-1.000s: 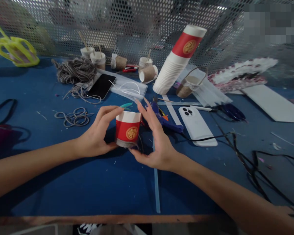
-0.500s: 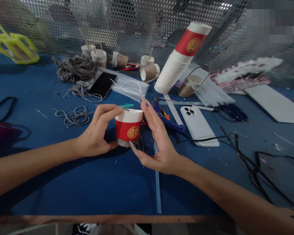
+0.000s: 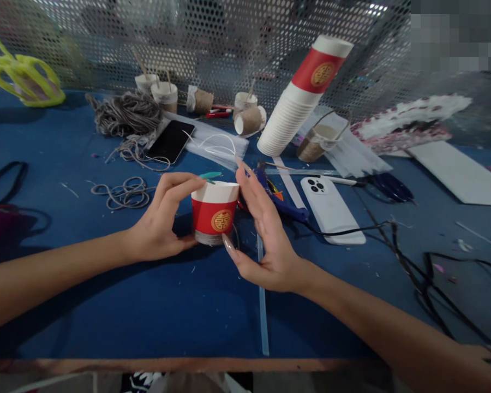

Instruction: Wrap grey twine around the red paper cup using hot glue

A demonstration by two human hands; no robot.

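Note:
A white paper cup (image 3: 202,217) with a red band and gold emblem stands between my hands. Grey cord (image 3: 208,238) is wound around its base. My left hand (image 3: 161,221) grips the cup from the left, fingertips with long green nails at the rim and thumb low by the base. Cupped along the other side, my right hand (image 3: 265,234) steadies the cup, its fingers fairly straight and its thumb tip at the lower front edge. A thin loop of cord shows between the cup and my right palm.
Behind are a grey cord bundle (image 3: 125,114), a black phone (image 3: 172,141) and a leaning cup stack (image 3: 288,117). To the right lie a blue glue gun (image 3: 288,208), a white phone (image 3: 331,210) and black cables (image 3: 409,267). A clear glue stick (image 3: 263,322) lies in front.
My right thumb has slid a little to the right along the cup's base, uncovering more of the wound cord. The cup and my left hand have barely moved.

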